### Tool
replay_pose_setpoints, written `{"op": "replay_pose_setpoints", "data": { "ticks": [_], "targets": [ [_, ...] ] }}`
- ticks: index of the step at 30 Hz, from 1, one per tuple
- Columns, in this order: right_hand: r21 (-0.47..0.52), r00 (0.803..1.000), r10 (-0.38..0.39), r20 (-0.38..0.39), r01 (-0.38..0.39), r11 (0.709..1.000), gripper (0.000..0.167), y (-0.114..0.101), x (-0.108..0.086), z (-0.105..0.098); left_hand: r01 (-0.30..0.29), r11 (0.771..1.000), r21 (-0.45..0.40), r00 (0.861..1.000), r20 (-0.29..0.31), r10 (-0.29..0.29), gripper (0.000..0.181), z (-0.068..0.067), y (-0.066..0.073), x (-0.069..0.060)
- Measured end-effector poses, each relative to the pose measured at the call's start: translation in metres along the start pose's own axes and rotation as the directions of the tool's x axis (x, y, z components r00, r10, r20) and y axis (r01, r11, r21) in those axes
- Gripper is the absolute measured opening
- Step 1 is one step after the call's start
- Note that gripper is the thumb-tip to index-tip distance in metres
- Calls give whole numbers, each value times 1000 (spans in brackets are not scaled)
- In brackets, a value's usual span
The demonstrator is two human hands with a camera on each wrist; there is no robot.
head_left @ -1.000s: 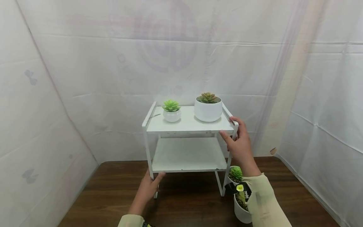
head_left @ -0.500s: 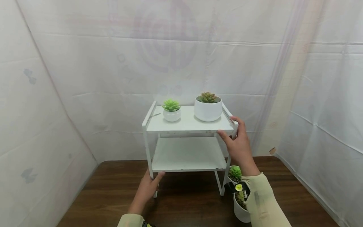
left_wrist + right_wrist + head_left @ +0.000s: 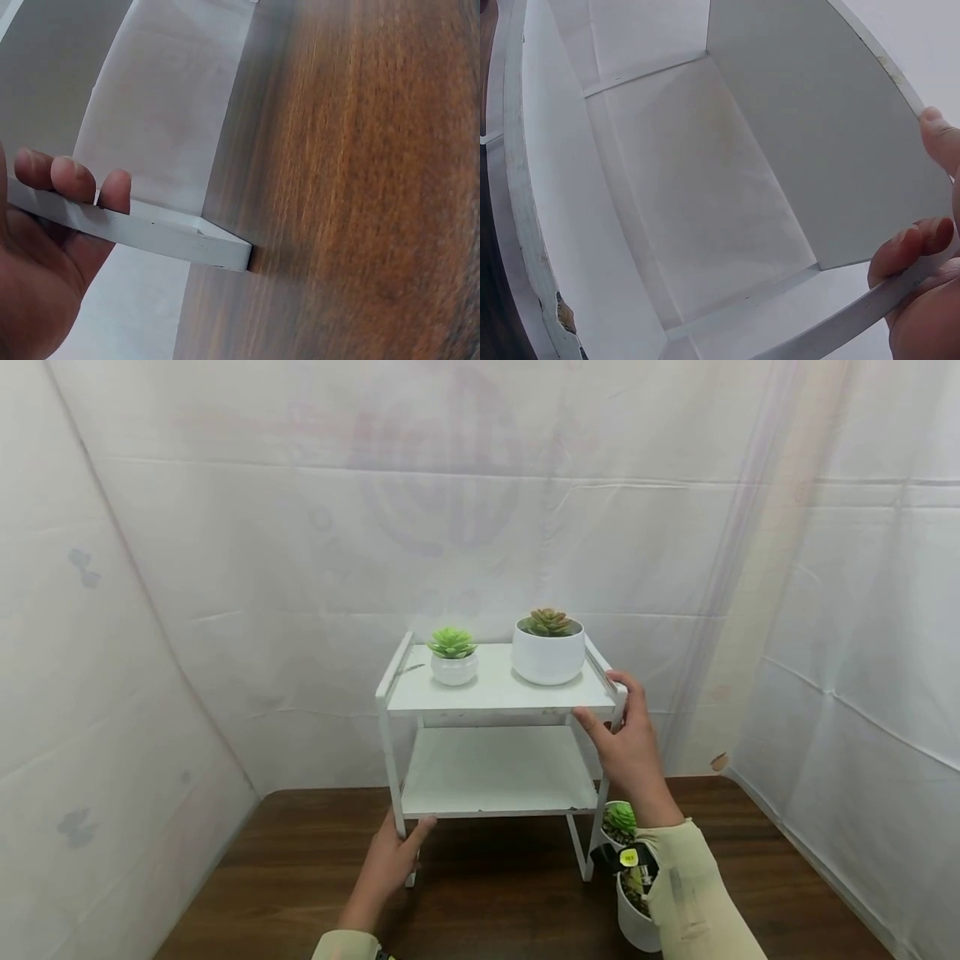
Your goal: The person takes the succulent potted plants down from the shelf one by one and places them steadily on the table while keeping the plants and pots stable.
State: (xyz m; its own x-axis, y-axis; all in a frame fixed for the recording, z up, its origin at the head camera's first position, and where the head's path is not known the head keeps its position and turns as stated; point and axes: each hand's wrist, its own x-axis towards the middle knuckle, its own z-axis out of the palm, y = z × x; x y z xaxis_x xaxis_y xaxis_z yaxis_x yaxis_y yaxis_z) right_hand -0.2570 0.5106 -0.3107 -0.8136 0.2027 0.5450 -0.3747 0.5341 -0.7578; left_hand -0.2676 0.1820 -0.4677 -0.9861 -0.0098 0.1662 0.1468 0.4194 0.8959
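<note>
A white two-tier shelf (image 3: 495, 768) stands on the wooden table in the head view. My left hand (image 3: 390, 860) grips its front left leg low down; in the left wrist view the fingers (image 3: 73, 177) curl round that white leg (image 3: 165, 238). At the top right corner my right hand (image 3: 632, 752) holds the shelf, thumb on the front edge of the upper board and fingers round the upright (image 3: 855, 319). On the upper board sit a small bright green succulent in a white pot (image 3: 453, 668) and a larger white pot (image 3: 548, 658) with a reddish-green succulent.
Two more potted succulents stand on the table (image 3: 300, 868) at the right: one pot (image 3: 618, 823) beside the shelf's right leg, another white pot (image 3: 637, 927) nearer, partly hidden by my right wrist. White sheeting (image 3: 225, 610) hangs behind and on both sides.
The whole head view has shifted slightly. Both hands keep their hold on the shelf, and the pots stay in the same places on it.
</note>
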Motion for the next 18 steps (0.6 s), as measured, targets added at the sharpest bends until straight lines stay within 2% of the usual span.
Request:
{"op": "replay_pose_setpoints", "data": {
  "ticks": [18],
  "targets": [
    [19, 1000, 1, 10, -1, 1000, 74, 0, 0, 0, 4, 999, 44, 999, -43, -2, 83, -5, 3, -3]
  ]
}}
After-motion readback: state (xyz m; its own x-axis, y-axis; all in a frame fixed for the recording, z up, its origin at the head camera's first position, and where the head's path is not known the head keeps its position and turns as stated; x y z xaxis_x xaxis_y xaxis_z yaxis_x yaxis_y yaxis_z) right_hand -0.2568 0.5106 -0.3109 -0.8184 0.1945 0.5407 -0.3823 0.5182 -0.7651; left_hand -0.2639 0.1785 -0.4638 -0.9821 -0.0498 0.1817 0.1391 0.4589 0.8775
